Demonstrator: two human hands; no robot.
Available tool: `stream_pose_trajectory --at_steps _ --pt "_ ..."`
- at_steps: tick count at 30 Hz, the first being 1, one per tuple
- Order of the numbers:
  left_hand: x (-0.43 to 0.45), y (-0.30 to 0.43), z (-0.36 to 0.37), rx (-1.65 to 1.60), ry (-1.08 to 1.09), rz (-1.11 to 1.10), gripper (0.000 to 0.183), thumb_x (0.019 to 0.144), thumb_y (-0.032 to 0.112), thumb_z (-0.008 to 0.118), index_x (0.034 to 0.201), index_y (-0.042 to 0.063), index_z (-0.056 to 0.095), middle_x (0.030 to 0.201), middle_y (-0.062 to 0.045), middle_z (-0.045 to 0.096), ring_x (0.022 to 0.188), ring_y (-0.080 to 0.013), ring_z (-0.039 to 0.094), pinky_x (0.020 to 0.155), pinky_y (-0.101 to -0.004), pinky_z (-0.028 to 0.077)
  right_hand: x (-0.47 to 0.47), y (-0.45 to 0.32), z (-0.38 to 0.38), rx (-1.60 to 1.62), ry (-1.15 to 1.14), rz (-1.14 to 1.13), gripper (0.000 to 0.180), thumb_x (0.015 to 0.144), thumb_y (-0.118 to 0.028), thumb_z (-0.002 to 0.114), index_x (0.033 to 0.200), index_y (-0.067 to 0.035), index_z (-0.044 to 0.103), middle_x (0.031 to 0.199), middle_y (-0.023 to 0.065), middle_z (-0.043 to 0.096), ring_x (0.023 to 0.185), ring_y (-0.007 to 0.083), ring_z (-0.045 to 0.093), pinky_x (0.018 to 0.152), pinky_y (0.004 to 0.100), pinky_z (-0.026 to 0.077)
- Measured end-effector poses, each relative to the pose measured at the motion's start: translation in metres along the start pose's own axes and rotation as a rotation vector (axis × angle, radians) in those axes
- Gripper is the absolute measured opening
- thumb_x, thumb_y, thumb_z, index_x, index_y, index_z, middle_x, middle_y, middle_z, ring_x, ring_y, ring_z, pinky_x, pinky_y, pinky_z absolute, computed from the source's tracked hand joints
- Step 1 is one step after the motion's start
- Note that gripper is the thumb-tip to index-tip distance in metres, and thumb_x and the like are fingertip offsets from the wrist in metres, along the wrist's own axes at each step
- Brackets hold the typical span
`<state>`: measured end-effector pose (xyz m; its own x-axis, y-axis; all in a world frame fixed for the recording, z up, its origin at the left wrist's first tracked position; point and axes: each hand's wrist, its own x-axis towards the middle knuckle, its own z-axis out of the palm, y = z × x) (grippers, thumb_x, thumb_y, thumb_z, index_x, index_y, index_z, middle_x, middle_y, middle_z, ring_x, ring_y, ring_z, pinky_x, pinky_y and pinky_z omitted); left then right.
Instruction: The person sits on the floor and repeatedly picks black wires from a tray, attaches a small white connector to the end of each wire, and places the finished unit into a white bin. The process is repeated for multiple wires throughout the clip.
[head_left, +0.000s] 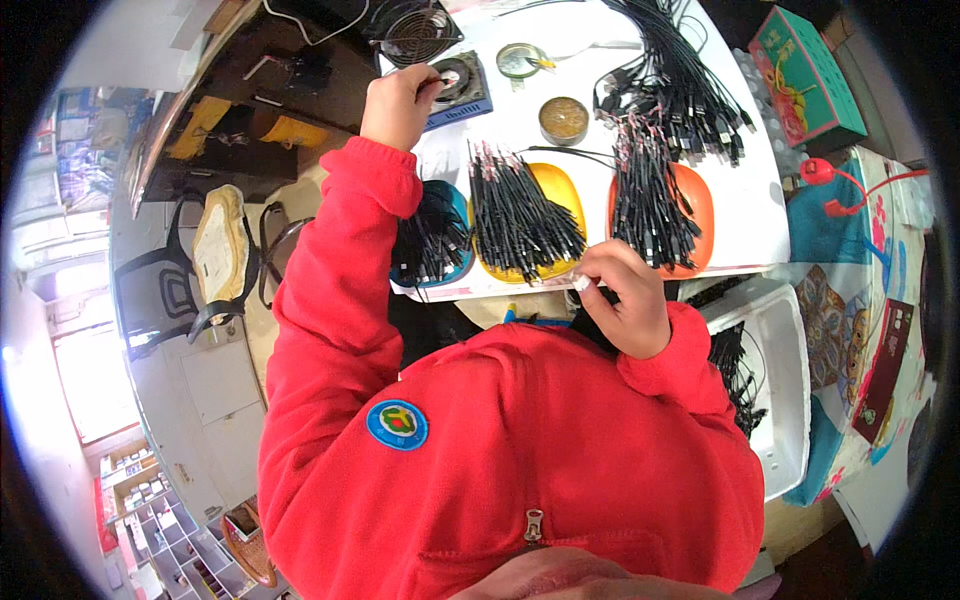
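My left hand (401, 105) is raised with its fingertips pinched together over a blue box-shaped device (469, 109) with a round black-rimmed well, possibly a solder pot. Whatever lies between those fingertips is too small to make out. At the table's front edge, my right hand (626, 300) pinches a small white piece (581, 283) between thumb and fingers. Close to it, a yellow tray (566, 187) bears a bundle of short black cables (517, 214) with stripped reddish ends. An orange tray (701, 210) to its right and a blue tray (457, 259) to its left carry more black cables.
A round tin of amber material (564, 120) stands behind the trays, near a tin lid (517, 61). A black fan (416, 36) sits at the back left. Loose USB cables (675, 82) pile at the back right. A white foam box (784, 450) holds cables beside me.
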<state>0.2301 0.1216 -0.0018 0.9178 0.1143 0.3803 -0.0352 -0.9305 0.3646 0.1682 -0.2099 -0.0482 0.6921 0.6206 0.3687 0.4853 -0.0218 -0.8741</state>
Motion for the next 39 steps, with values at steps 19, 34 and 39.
stream_pose_trajectory --at_steps 19,34,39 --pt "0.031 -0.063 0.025 0.346 -0.237 0.096 0.011 0.078 0.010 0.063 0.085 0.002 0.066 0.083 -0.019 0.063 0.081 -0.0376 0.061 0.070 -0.0440 0.049 0.007 0.005 0.002 0.040 -0.052 0.056 0.013 0.077 0.002 0.060 0.089 0.002 0.055 0.089 0.0137 0.056 0.074 0.0290 0.058 0.065 0.0339 0.048" --pt "0.037 -0.048 0.027 0.516 -0.322 0.124 0.013 0.078 0.004 0.054 0.083 -0.001 0.065 0.089 -0.023 0.063 0.084 -0.0399 0.063 0.075 -0.0435 0.051 -0.002 -0.005 -0.002 -0.022 -0.022 0.049 0.011 0.078 0.000 0.061 0.089 0.000 0.056 0.089 0.0125 0.056 0.074 0.0281 0.058 0.065 0.0323 0.048" --pt "0.017 -0.024 -0.006 0.227 -0.146 0.076 0.012 0.078 0.012 0.065 0.084 0.002 0.067 0.079 -0.018 0.065 0.077 -0.0347 0.064 0.068 -0.0386 0.051 -0.014 -0.020 -0.001 -0.059 -0.007 0.029 0.010 0.078 -0.001 0.061 0.088 0.000 0.057 0.087 0.0125 0.057 0.076 0.0283 0.058 0.066 0.0325 0.047"
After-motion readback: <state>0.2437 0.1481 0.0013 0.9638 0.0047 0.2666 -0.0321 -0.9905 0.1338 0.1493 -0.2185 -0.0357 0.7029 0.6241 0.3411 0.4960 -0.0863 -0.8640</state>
